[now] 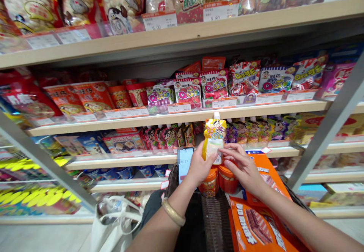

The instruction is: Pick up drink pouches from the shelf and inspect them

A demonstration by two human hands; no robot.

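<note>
My left hand (200,166) is closed round the lower part of a yellow spouted drink pouch (214,134), held upright in front of the shelves. A gold bangle (172,211) sits on that wrist. My right hand (241,164) reaches in from the right, its fingers touching the pouch's lower front. A phone (184,162) with a lit screen stands just left of my left hand. Below the hands sit two orange-lidded jars (218,180) and orange boxes (256,225) in a dark basket (212,218).
Wooden shelves (182,116) hold many snack bags, candy packs and similar pouches with price tags along the edges. Grey slanted metal bars (331,125) cross at both sides. A white bag (113,221) hangs at lower left.
</note>
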